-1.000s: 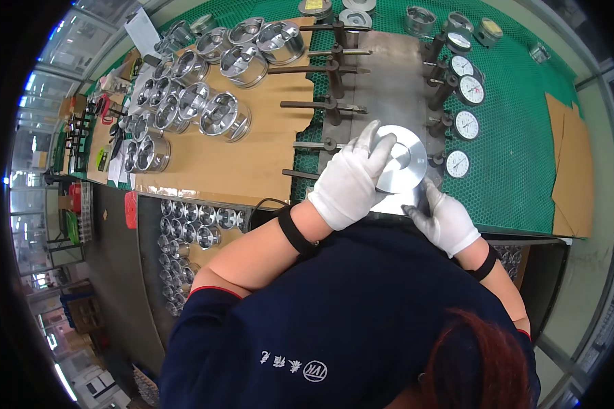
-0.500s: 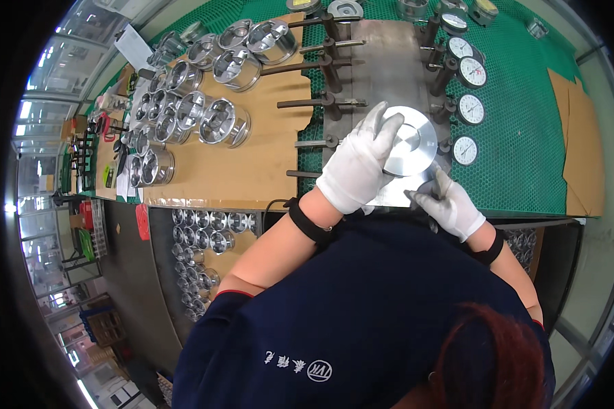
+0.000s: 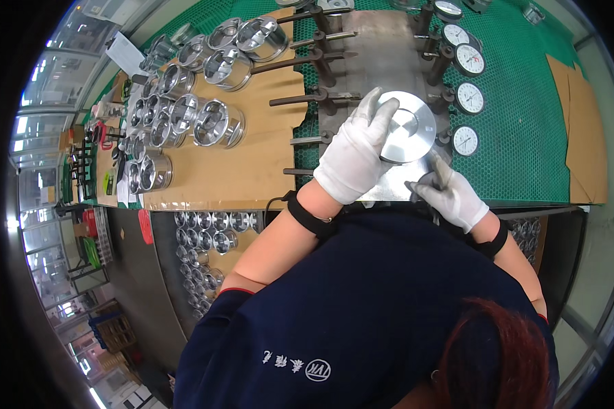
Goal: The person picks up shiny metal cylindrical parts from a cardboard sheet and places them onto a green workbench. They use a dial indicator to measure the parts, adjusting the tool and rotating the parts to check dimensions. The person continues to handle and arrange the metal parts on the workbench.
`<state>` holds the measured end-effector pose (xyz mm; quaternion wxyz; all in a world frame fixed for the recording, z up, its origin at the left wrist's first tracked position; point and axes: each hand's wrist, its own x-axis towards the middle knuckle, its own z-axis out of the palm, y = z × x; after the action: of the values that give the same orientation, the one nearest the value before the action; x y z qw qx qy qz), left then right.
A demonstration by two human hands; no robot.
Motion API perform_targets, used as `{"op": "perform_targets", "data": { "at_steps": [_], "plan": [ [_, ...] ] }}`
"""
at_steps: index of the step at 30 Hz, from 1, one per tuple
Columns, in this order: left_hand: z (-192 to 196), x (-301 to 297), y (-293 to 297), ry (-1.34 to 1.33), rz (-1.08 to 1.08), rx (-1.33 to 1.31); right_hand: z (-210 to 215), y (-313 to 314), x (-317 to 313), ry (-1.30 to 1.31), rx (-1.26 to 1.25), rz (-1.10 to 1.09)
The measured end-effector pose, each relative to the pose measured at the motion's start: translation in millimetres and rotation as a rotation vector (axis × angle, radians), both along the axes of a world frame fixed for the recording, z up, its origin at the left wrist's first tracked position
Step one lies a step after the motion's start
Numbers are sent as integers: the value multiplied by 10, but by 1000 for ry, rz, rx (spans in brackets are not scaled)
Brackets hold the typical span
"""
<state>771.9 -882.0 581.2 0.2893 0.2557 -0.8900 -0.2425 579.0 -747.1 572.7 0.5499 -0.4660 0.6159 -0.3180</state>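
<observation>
Under the left hand's fingers, at the near part of a grey metal plate [image 3: 378, 51], sits a round metal piece [image 3: 411, 129], its bright face turned up and ringed with fine circles. The gloved left hand [image 3: 353, 158] reaches over from the piece's left side, fingers drawn together and partly bent across its edge; it seems to have hold of the piece, though its thumb is hidden. The gloved right hand [image 3: 458, 202] waits at the piece's near right edge, thumb and fingers parted partway and nothing plainly in their grip; from above I cannot tell whether a fingertip touches the rim. Beyond the right hand's fingertips stands a white-faced dial gauge [image 3: 465, 140], with a second dial gauge [image 3: 470, 98] farther up the same row. Well to the left of the left hand, hollow metal pieces [image 3: 220, 124] stand grouped on a cardboard sheet [image 3: 262, 167], and nearer that hand a metal rod [image 3: 308, 142] points in toward the plate. The step in hand looks like placing or steadying the piece beside the gauges, perhaps for a check. The next move would call for an even left-hand hold that keeps the face level, with the right hand guiding lightly and clear of the dial and its support.
</observation>
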Motion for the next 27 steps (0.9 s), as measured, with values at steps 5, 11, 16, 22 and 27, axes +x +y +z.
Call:
{"op": "perform_targets", "data": {
  "at_steps": [5,11,16,22,27],
  "plan": [
    [0,-14,5,-14,21,13,-6,2,11,17,-13,-12],
    [328,18,49,-40,77,143,149,18,54,635,-429,48],
    [1038,5,162,58,-186,767,429,48,-411,162,-592,-92],
    [974,244,-172,165,198,255,538,107,-1521,3,-496,-555],
    [396,1485,-802,-328,749,-184,223,-561,-2643,109,-170,-726]
  ]
}}
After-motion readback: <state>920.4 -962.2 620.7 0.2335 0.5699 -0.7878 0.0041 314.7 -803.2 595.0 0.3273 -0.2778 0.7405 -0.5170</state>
